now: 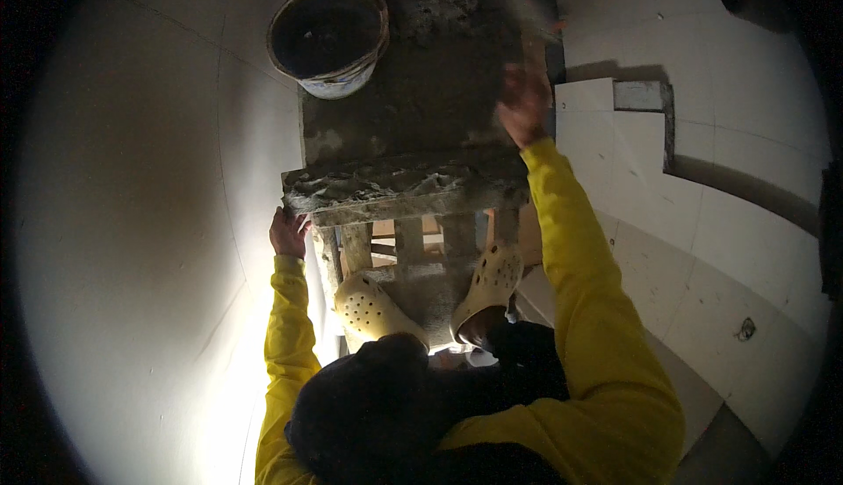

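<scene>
My left hand (pixel 290 232) grips the left end of a long narrow slab (pixel 378 210), fingers at its edge. Grey, ridged wet mortar (pixel 395 177) covers the slab's top. My right hand (pixel 525 105) is raised beyond the slab's right end, smeared by motion. From it a blurred tool, by its shape a trowel (pixel 530 12), points away from me; its blade is hard to make out. Past the slab lies a dark, mortar-stained board (pixel 413 120). On that board's far left stands a round bucket (pixel 338 83) with a dirty rim and dark contents.
My feet, in pale perforated clogs (pixel 373 305), rest on a slatted wooden support (pixel 408 239) below the slab. A pale wall (pixel 167 177) runs close along the left. On the right are white panels (pixel 641 160) with a stepped edge and a dark gap. Bright light comes from the lower left.
</scene>
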`<action>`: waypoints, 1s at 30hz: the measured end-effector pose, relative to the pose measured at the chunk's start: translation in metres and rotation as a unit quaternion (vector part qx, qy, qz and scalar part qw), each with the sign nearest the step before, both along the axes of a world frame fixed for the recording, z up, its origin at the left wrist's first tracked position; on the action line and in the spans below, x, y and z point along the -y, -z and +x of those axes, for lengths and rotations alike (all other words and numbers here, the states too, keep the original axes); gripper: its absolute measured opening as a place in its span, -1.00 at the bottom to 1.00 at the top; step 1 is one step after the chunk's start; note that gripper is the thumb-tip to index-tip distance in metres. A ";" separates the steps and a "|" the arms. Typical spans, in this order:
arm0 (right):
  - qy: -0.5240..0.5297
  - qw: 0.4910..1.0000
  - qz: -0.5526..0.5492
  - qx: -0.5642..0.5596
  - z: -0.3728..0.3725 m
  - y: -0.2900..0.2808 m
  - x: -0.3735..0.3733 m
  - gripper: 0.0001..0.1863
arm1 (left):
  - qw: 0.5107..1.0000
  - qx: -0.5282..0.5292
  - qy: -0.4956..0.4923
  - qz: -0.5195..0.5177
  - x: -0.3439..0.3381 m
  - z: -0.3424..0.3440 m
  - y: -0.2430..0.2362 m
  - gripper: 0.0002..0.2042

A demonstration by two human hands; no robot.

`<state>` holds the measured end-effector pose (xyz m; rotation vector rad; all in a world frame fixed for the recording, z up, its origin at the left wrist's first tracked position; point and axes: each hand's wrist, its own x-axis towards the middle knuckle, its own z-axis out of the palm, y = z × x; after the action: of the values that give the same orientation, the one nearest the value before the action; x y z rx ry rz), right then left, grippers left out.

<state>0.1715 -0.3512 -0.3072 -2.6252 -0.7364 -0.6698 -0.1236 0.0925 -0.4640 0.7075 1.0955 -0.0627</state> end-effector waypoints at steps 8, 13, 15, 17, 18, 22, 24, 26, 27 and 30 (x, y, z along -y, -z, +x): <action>0.109 0.938 -0.100 -0.312 -0.033 0.029 0.022 -0.65 | 0.999 0.008 0.027 0.045 -0.020 -0.005 0.005 -0.55; 0.043 0.926 -0.239 -0.291 -0.061 -0.012 0.082 -0.70 | 0.993 0.066 0.089 0.046 -0.030 0.021 0.000 -0.53; 0.024 0.920 -0.270 -0.284 -0.076 -0.016 0.118 -0.69 | 0.997 0.024 0.053 0.059 -0.017 0.027 0.000 -0.54; 0.025 0.905 -0.305 -0.297 -0.088 -0.017 0.135 -0.65 | 0.996 0.044 0.041 0.061 -0.013 0.022 -0.005 -0.58; 0.033 0.893 -0.324 -0.311 -0.092 -0.020 0.137 -0.62 | 0.996 0.053 0.034 0.058 -0.015 0.017 -0.007 -0.59; 0.023 0.883 -0.355 -0.306 -0.111 -0.020 0.156 -0.49 | 0.995 0.077 0.037 0.045 -0.010 0.014 -0.018 -0.61; 0.007 0.884 -0.333 -0.327 -0.115 -0.016 0.155 -0.47 | 0.994 0.084 0.049 0.055 -0.011 0.013 -0.026 -0.61; -0.012 0.892 -0.305 -0.332 -0.118 -0.017 0.149 -0.48 | 0.992 0.091 0.048 0.072 -0.010 0.014 -0.033 -0.60; -0.022 0.900 -0.288 -0.326 -0.120 -0.019 0.141 -0.50 | 0.992 0.093 0.042 0.069 -0.011 0.013 -0.035 -0.59; -0.046 0.913 -0.273 -0.301 -0.121 -0.014 0.129 -0.56 | 0.993 0.097 0.030 0.060 -0.010 0.014 -0.045 -0.56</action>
<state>0.0509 -0.4802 -0.2928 -2.9928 -0.9260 0.4468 -0.1099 0.1023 -0.4186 0.8375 0.8978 0.0209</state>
